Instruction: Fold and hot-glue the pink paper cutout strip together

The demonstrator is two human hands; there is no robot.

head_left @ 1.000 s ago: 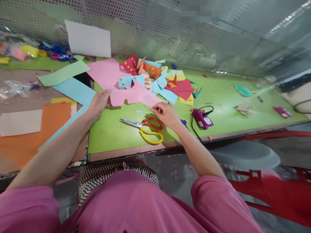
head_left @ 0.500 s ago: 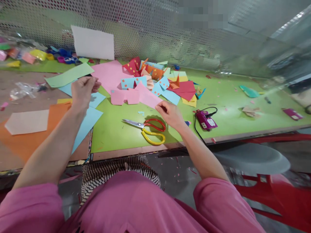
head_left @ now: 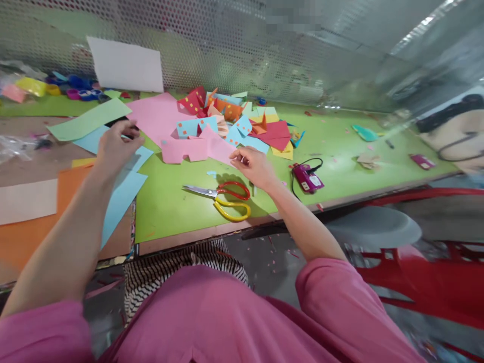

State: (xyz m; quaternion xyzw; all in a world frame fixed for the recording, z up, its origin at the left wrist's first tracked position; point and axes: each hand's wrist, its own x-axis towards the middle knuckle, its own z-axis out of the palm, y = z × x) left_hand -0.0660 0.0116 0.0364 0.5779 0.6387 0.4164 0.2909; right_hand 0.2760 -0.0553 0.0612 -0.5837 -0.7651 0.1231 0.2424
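Pink paper glasses [head_left: 184, 150] stand folded on the green tabletop, one arm stretching to the right. At the end of that arm is my right hand [head_left: 254, 165], its thumb and fingers curled together on the paper. My left hand [head_left: 118, 143] hovers over the light blue paper [head_left: 123, 194], thumb and fingers apart with nothing seen between them. A light green sheet [head_left: 91, 121] lies just behind it, beside a dark object mostly covered. Scissors [head_left: 215, 194] with one red and one yellow handle lie nearest me, blades pointing left.
Behind the glasses are a pink sheet [head_left: 157, 118] and a heap of patterned paper pieces [head_left: 227, 111]. Orange paper [head_left: 70, 194] lies at left. A purple device [head_left: 308, 178] with a black cable rests at right. A grey stool [head_left: 378, 227] stands by the table edge.
The whole view has shifted, so things appear farther left. My left thumb and fingers have spread farther apart. The right hand stays at the glasses' arm; the scissors still lie on the table.
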